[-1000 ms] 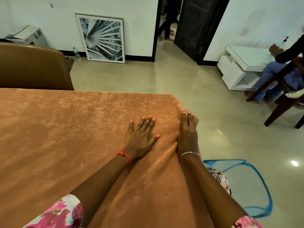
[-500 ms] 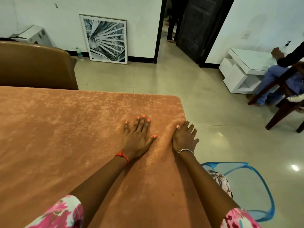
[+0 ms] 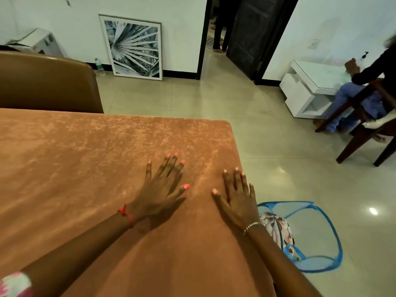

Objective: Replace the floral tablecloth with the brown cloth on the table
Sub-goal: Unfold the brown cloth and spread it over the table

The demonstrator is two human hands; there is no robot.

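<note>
Since a second ago the right hand [image 3: 237,198] has come up off the cloth's right-hand drop and now lies palm down on the top, near the lower centre-right of the frame, fingers [image 3: 235,179] straight and spread, holding nothing. The left hand [image 3: 162,189] stays just beside it, also flat with its fingers splayed, pressing but not gripping.

Both rest on the brown cloth [image 3: 85,168], which covers the whole visible desk and falls over its right edge. It looks like a crushed-velvet fabric: soft, limp and probably fairly heavy in the drape, with a nap that shows pale streaks where it is stroked. I judge flat palms suit smoothing it, since pinching would raise folds. To shift it, the hem hanging over the right edge or the far right corner [image 3: 227,123] seems the place to take hold.

At lower right, on the floor, the floral tablecloth [image 3: 276,228] lies bunched inside a blue mesh hamper [image 3: 321,271], so the swap looks nearly finished.

Farther off, a tan chair back [image 3: 47,82] stands at the desk's far side, upper left. Against the back wall leans a framed leaf print [image 3: 135,48], and a seated person [image 3: 364,93] is at upper right.
</note>
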